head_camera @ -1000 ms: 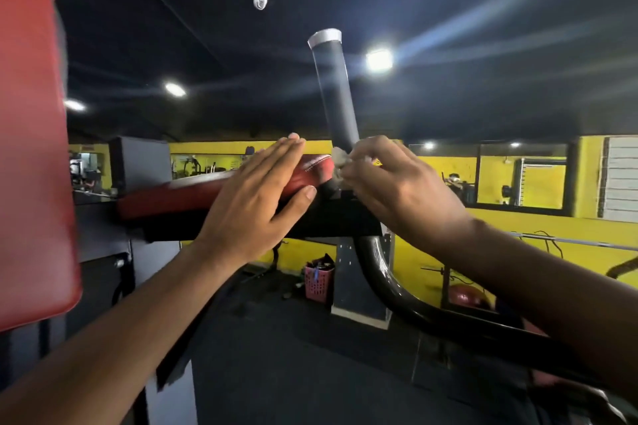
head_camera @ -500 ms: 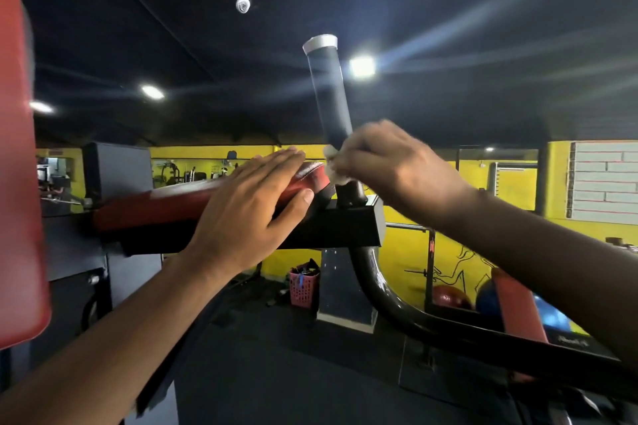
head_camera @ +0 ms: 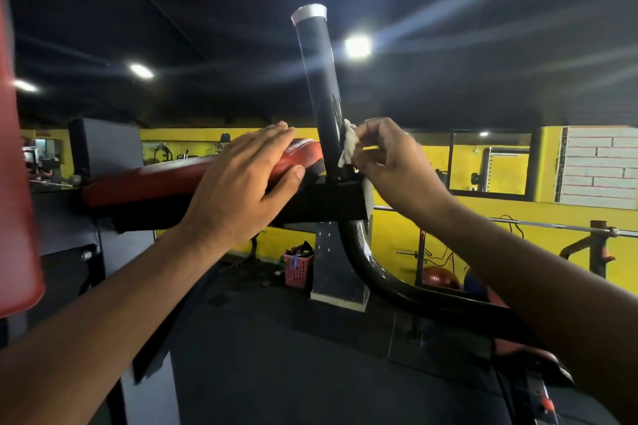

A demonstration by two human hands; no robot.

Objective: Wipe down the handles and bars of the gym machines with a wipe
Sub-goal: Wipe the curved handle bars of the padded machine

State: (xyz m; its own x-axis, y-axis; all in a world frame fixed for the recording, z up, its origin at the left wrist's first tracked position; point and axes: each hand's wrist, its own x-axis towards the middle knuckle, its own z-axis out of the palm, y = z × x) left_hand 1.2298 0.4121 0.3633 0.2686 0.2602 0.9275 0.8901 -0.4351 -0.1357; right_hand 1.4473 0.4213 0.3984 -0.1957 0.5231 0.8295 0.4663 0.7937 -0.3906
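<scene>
Wipe (head_camera: 348, 148) now right of black handle (head_camera: 321, 79); red pad (head_camera: 179, 176), yellow walls (head_camera: 547, 166)

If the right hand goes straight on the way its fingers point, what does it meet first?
Likely the upright black handle: the right hand pinches the wipe beside its lower part, seemingly touching.

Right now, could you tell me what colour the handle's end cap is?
The end cap is silver; head view.

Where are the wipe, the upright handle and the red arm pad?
wipe (head_camera: 348, 147), head view, crumpled white middle.
upright handle (head_camera: 319, 79), head view, black grip midway up.
red arm pad (head_camera: 155, 179), head view, bare red top surface.
</scene>
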